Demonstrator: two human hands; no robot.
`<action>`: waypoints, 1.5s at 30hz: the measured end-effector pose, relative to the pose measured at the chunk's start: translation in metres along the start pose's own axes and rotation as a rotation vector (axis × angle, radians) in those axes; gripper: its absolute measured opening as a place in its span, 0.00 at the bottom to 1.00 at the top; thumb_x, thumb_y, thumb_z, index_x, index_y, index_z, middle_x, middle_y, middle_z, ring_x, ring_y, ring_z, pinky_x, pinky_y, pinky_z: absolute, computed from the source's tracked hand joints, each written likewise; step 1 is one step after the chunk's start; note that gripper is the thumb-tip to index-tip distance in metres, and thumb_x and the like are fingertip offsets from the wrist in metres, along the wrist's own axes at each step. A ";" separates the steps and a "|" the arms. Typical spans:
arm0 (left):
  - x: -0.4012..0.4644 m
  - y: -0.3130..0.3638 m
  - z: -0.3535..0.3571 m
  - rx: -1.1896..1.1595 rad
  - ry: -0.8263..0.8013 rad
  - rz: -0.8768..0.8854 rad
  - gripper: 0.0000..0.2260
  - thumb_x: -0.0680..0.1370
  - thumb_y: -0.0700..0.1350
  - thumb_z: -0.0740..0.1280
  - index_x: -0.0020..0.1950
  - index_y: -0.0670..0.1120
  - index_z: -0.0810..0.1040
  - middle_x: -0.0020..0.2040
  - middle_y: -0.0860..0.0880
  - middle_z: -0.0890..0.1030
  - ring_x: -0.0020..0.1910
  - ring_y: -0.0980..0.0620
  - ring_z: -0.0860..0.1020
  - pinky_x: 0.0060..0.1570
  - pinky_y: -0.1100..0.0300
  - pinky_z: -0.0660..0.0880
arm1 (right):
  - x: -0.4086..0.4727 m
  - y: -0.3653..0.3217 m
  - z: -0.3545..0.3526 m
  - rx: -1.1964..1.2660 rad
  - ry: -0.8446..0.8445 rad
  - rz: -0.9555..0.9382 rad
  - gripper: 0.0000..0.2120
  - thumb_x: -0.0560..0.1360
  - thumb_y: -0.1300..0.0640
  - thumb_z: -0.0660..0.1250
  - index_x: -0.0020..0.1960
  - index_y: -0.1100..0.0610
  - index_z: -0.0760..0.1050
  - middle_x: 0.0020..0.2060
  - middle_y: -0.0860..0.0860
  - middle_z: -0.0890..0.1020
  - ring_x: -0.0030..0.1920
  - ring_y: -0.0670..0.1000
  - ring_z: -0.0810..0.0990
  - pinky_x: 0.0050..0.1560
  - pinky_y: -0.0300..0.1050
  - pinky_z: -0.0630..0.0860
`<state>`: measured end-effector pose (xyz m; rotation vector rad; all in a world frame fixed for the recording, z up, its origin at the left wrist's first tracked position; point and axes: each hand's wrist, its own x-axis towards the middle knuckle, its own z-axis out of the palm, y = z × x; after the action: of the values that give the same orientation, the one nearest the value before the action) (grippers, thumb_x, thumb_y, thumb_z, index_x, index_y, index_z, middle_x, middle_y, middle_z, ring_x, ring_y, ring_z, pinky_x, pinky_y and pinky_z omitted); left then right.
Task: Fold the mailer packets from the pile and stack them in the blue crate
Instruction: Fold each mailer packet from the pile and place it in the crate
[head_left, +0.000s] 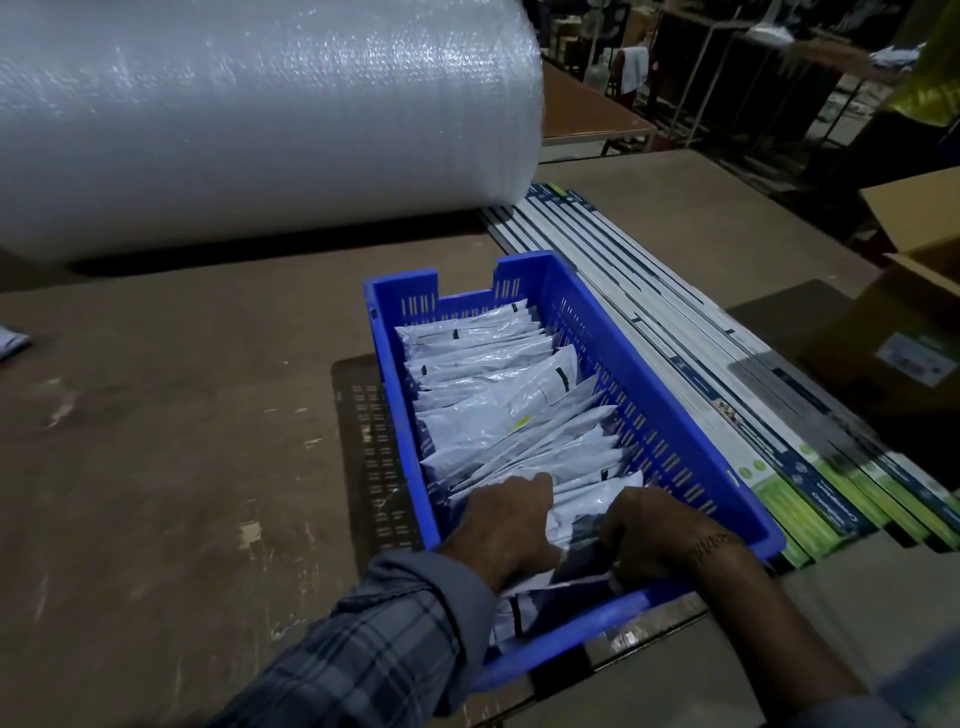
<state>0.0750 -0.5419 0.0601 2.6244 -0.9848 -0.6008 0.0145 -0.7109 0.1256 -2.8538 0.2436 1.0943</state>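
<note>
The folded mailer packets (498, 410) stand on edge in a row filling the blue crate (670, 415), each one lying crosswise while the row runs along the crate's long axis, away from the person. Left hand (501, 525) and right hand (657, 535) are both in at the near end, fingers curled around the closest packets. The crate sits on the brown table (182, 441), flat printed cartons (779, 415) just beside it, a big bubble wrap roll (249, 119) behind.
</note>
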 end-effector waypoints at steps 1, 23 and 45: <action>-0.005 0.000 -0.006 -0.030 0.042 0.002 0.24 0.77 0.59 0.73 0.66 0.50 0.71 0.62 0.46 0.80 0.62 0.40 0.79 0.58 0.47 0.76 | -0.002 0.000 -0.001 0.026 0.003 0.012 0.14 0.70 0.53 0.80 0.56 0.49 0.87 0.53 0.48 0.86 0.53 0.49 0.84 0.48 0.37 0.77; -0.218 -0.409 -0.070 -0.258 0.669 -0.711 0.23 0.81 0.58 0.66 0.73 0.52 0.74 0.68 0.43 0.76 0.61 0.37 0.80 0.59 0.42 0.79 | 0.022 -0.350 -0.060 0.271 0.793 -0.341 0.10 0.80 0.46 0.67 0.57 0.48 0.83 0.48 0.46 0.86 0.48 0.49 0.83 0.46 0.44 0.80; -0.196 -0.789 -0.166 0.026 0.603 -0.930 0.36 0.79 0.54 0.70 0.82 0.46 0.60 0.81 0.39 0.60 0.79 0.36 0.60 0.72 0.38 0.66 | 0.245 -0.588 0.009 -0.055 0.559 -0.480 0.14 0.75 0.42 0.70 0.55 0.50 0.77 0.59 0.53 0.75 0.54 0.60 0.73 0.47 0.50 0.73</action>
<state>0.4611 0.1850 -0.0460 2.8861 0.4337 0.0787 0.2911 -0.1605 -0.0374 -2.9578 -0.4306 0.2155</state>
